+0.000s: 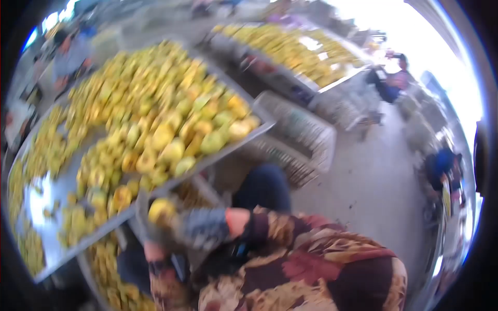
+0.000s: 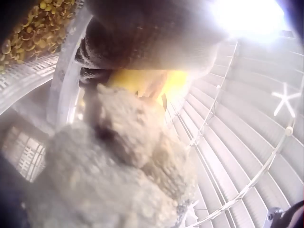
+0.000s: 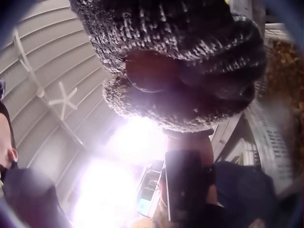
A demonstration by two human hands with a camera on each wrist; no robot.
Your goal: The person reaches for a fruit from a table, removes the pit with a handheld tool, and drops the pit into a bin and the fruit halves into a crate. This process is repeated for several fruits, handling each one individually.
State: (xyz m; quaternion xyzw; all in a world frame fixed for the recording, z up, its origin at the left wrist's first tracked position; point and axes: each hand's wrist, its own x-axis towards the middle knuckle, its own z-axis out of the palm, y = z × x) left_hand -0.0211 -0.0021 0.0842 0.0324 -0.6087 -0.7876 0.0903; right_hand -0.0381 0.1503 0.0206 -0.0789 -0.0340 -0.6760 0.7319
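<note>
Both hands, in grey knitted gloves, are close together at the table's near edge. A yellow fruit (image 1: pixel 162 210) shows between them; in the left wrist view this yellow fruit (image 2: pixel 149 81) lies right at the tips of my left hand (image 2: pixel 104 171), whose fingers curl against it. The darker right glove (image 2: pixel 152 38) covers the fruit's upper side there. My right hand (image 1: pixel 204 228) is bent inward beside the fruit. In the right wrist view, its gloved fingers (image 3: pixel 190 38) curl round a dark brown rounded thing (image 3: pixel 152 71); its kind I cannot tell.
A metal-edged table (image 1: pixel 236 142) bears a heap of yellow fruit pieces (image 1: pixel 155 103). Plastic crates (image 1: pixel 306 124) stand on the floor to its right. Below the hands is a crate of fruit pieces (image 1: pixel 111 274). A second fruit table (image 1: pixel 295 57) and other people (image 1: pixel 443 166) are farther off.
</note>
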